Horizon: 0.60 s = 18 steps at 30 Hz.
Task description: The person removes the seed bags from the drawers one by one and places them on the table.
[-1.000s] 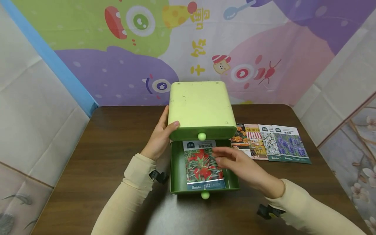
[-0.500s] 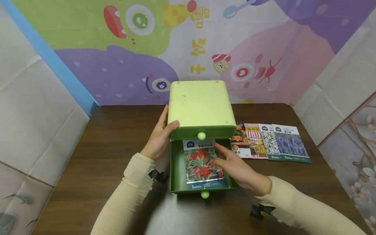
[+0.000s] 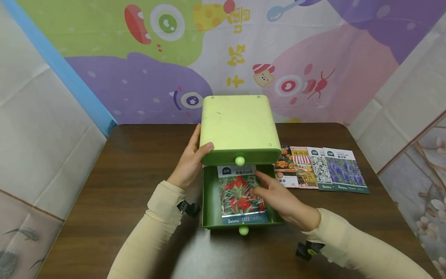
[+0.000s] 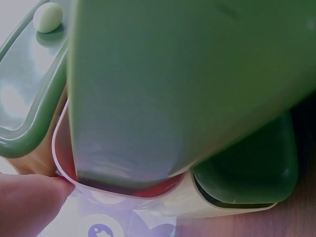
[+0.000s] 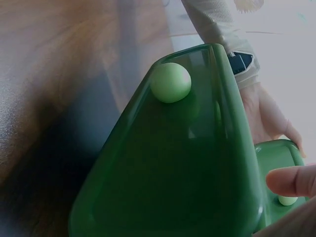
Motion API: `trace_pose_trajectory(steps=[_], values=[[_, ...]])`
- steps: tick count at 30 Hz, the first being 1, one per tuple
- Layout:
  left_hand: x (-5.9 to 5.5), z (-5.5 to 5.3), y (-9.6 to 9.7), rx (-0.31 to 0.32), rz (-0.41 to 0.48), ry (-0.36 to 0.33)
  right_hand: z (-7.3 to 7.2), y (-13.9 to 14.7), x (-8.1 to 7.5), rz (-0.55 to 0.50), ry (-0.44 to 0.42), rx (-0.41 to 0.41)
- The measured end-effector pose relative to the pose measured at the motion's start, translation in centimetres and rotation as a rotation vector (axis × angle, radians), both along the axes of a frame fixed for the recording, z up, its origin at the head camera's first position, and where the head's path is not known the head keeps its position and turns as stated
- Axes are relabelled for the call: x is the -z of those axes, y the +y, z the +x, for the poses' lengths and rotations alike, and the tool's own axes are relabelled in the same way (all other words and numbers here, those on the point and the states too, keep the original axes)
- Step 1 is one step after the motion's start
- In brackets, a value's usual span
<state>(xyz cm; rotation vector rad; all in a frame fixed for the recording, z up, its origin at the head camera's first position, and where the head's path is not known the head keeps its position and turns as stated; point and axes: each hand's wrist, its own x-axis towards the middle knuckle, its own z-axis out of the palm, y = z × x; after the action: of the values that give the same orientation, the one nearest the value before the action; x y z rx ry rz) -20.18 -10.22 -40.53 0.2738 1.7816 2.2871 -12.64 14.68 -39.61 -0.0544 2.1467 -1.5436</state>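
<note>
My left hand (image 3: pixel 187 162) rests against the left side of the light green drawer cabinet (image 3: pixel 240 122), its thumb at the front top corner. A green drawer (image 3: pixel 210 197) with a round knob (image 3: pixel 243 230) is pulled out below the shut top drawer. In it lies a seed packet (image 3: pixel 240 195) with red flowers, face up. Over the packet's right edge is my right hand (image 3: pixel 278 197), index finger and thumb apart and overlapping the packet. The right wrist view shows the pulled-out drawer's front (image 5: pixel 168 163); the packet is hidden there.
Right of the cabinet, several seed packets (image 3: pixel 345 168) lie overlapping on the brown table (image 3: pixel 139 174). Another green drawer front (image 4: pixel 247 163) shows beneath the pulled-out one in the left wrist view. A cartoon cloth (image 3: pixel 139 85) hangs behind the table.
My right hand has moved slightly left and its index finger and thumb have come over the packet's edge. The left hand, cabinet and packet have stayed in place.
</note>
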Motion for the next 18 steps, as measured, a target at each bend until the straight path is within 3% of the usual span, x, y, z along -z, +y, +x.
trace_pose_trajectory(steps=[18], values=[[0.08,-0.01,0.07,-0.002,0.033,-0.008,-0.51,-0.32,0.94,-0.121,-0.029,0.014]])
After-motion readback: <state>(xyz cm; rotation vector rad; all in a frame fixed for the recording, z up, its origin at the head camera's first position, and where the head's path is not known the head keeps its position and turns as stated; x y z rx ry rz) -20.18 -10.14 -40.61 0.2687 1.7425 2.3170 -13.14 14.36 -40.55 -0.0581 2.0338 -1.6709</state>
